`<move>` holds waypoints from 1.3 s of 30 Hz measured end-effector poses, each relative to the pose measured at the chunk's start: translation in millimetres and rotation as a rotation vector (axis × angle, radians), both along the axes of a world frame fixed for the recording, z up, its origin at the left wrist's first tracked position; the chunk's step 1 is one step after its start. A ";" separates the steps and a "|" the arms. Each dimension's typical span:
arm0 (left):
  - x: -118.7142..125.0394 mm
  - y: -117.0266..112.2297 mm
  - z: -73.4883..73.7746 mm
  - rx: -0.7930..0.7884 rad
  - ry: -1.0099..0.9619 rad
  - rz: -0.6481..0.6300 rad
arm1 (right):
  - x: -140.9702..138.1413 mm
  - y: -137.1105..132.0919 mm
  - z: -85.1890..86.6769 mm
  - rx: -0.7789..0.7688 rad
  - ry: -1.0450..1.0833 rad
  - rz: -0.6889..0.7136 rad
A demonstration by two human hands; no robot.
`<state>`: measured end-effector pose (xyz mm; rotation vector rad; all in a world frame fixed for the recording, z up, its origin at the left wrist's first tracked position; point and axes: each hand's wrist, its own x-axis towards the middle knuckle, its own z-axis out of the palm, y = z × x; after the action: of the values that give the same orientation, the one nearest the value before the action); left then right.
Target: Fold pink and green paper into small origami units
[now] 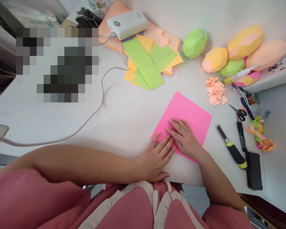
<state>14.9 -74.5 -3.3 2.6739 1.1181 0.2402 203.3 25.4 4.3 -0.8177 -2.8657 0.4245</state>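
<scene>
Because both of my hands are already on the pink sheet point(197, 117), the relation that matters from this remote seat is how they sit across it. The sheet lies near the near edge of the white worktop point(124, 105), turned aslant, one corner pointing to the far edge and another to the right edge. It looks close to square, so I read no clear long axis; whether it is one layer or folded I can't tell.

My right hand point(184, 136) comes in over the sheet's near-right part and reaches further onto it, flat, fingers stretched toward the far-left and held fairly close together. My left hand point(157, 156) covers the near-left edge, palm down, fingers a little spread and pointing to the right, with its thumb off the paper by the worktop's near edge. I see neither hand gripping anything. Their fingertips meet or nearly meet around the near-left part of the sheet; contact between them is hard to judge.

To the right, the utility knife point(232, 148) lies apart from the sheet, nearer my right hand, its blade angled toward the far edge.
</scene>
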 end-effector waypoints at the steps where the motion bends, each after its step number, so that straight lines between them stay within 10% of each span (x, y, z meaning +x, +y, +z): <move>1: 0.0 0.0 0.1 -0.003 0.001 -0.001 | 0.0 0.0 0.0 -0.003 0.002 -0.001; 39: 0.8 0.0 1.0 -0.019 0.014 -0.004 | -1.1 0.4 -1.6 0.040 -0.035 -0.001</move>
<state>15.7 -74.5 -2.3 2.6646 1.1137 0.2089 202.2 25.8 2.7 -0.8279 -2.8960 0.3546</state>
